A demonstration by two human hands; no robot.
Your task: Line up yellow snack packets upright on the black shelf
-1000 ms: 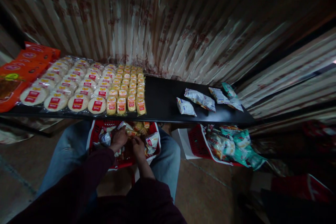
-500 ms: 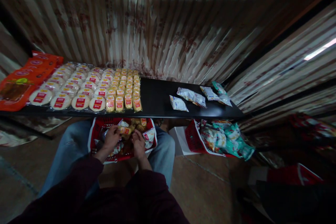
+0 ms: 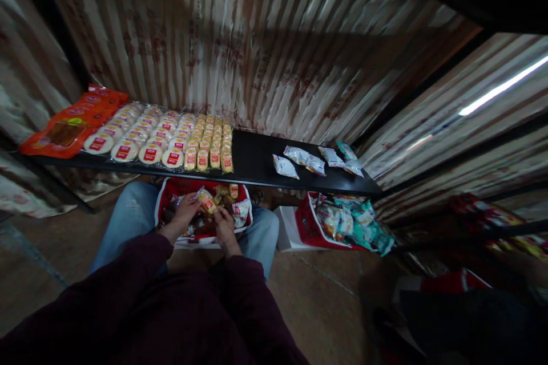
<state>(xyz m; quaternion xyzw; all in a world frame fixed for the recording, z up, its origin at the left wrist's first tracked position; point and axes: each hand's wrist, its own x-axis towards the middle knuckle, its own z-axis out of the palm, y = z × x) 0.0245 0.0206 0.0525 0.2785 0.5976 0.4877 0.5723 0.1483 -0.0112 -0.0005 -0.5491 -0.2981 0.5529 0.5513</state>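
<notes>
Between my hands is a small yellow wrapped snack cake [image 3: 207, 202] with a red and white label. My left hand [image 3: 186, 210] pinches its left end, and the fingers of my right hand [image 3: 224, 224] close on its lower right end. Both hands are over a red basket [image 3: 160, 205] with a white rim, held between my knees. More yellow packs [image 3: 233, 190] and a white packet [image 3: 241, 212] lie in the basket. Above it, rows of the same yellow cakes [image 3: 214, 158] stand on the black shelf [image 3: 254, 154].
Left of the yellow rows are round white wrapped cakes [image 3: 150, 153] and an orange bag [image 3: 71, 125]. Several white packets [image 3: 305, 159] lie on the shelf's right part. A second red basket [image 3: 306, 222] of teal and white packets stands by a white box [image 3: 287, 228].
My right hand has come up to the yellow snack cake, which has moved toward the basket's middle and turned to a slant. The whole view has shifted as my head moved.
</notes>
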